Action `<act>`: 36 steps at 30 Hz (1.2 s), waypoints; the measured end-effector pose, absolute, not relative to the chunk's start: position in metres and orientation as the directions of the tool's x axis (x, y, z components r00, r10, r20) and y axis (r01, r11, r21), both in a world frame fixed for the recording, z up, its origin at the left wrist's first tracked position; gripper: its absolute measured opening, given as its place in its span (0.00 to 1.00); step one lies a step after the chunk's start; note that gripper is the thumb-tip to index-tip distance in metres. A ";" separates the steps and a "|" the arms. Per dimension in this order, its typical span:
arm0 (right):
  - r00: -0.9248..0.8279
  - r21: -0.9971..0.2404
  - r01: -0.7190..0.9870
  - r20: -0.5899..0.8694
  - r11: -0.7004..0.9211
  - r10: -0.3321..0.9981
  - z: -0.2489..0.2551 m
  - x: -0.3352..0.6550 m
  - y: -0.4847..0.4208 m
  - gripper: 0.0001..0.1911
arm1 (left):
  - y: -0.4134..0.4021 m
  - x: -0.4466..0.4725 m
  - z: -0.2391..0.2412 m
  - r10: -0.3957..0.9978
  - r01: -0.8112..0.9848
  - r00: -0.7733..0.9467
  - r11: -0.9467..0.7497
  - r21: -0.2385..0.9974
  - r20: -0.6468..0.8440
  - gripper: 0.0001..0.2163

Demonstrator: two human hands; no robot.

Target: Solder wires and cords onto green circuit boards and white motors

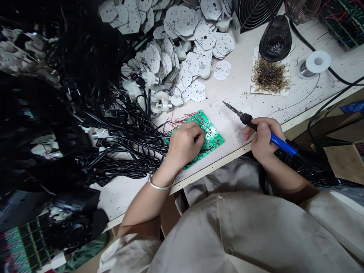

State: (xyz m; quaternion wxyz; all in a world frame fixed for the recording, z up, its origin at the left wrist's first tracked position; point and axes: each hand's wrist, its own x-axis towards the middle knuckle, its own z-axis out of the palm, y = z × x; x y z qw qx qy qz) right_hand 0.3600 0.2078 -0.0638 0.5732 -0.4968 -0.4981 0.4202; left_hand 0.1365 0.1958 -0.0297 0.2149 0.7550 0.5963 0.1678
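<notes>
My right hand [265, 138] is closed round the blue handle of a soldering iron [280, 144]. The iron's bare tip points up and left, over the white bench and apart from the board. My left hand [186, 144] rests curled over a green circuit board [212, 136], fingers bent and pressed together. What its fingertips pinch, if anything, is hidden by the hand. Thin red and dark wires [186, 118] lie across the board's upper left part. A bundle of black cables [133, 140] runs up to the board from the left.
White round-cornered circuit boards [184, 22] are heaped at the back. A solder spool [317, 62], a stained pad [271, 77] and a black dish [275, 40] stand at the right. A fan [256, 13] stands behind. The bench's front edge [227, 159] runs slanting before me.
</notes>
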 end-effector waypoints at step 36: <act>0.199 -0.990 -0.060 0.114 0.128 0.973 -0.070 0.358 0.217 0.14 | 0.195 0.138 -0.032 0.977 0.842 0.211 -0.166 0.513 -0.030 0.08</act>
